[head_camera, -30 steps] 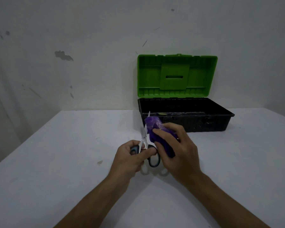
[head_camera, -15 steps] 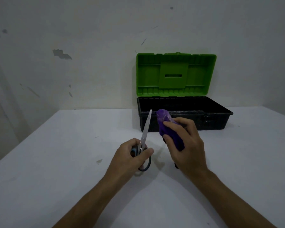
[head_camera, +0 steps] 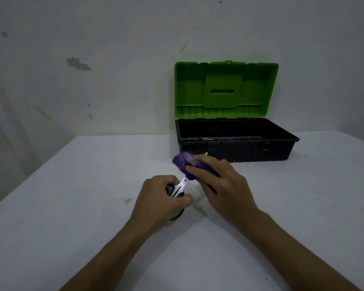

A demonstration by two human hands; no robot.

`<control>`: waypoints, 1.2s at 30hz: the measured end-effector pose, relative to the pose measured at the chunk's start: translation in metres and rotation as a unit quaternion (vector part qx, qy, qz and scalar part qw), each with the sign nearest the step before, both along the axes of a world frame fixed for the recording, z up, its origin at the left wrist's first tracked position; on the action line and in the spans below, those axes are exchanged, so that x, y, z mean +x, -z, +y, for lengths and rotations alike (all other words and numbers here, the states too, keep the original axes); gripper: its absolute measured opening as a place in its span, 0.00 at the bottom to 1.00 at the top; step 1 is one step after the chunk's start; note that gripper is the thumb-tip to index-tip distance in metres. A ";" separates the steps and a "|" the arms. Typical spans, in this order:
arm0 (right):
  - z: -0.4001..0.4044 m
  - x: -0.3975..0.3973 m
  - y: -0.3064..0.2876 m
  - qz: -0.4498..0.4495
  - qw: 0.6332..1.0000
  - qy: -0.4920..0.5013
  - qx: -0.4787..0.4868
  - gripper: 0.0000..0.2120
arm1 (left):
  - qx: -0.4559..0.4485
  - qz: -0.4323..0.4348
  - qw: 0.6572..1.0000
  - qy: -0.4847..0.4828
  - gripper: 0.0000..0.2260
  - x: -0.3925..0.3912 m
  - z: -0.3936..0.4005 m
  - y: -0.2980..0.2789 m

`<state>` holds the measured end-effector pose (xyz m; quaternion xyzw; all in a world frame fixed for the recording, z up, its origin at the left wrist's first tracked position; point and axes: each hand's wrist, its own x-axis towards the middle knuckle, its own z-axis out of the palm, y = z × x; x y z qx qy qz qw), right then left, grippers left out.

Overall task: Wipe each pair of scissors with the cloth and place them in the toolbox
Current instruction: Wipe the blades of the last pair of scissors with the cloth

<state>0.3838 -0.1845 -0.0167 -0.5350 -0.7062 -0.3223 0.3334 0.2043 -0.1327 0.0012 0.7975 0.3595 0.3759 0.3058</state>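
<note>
The purple cloth (head_camera: 187, 164), apart from the blades half a second ago, now wraps them again in the right hand (head_camera: 221, 185). The left hand (head_camera: 160, 198) clenches the scissors (head_camera: 182, 185) handles above the table (head_camera: 72, 206), near the open toolbox (head_camera: 235, 148); wiping is judged unfinished.

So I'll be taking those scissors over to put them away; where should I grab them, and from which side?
Probably by the black handles, from the near left, where the left hand already grips them. The blades point away towards the toolbox and are wrapped in the purple cloth that the right hand holds, so that end is sharp and covered.
</note>
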 end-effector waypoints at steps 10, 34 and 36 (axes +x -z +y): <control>-0.008 0.014 -0.006 0.071 0.997 0.016 0.004 0.18 | -0.057 0.028 0.998 -0.008 0.10 0.001 0.008 0.003; -0.004 0.021 -0.005 0.093 0.994 0.056 -0.018 0.18 | -0.153 -0.031 0.985 0.068 0.11 0.001 0.004 -0.004; -0.007 0.027 -0.005 0.103 0.991 0.083 -0.006 0.20 | -0.170 -0.023 0.982 0.074 0.11 0.002 0.004 -0.003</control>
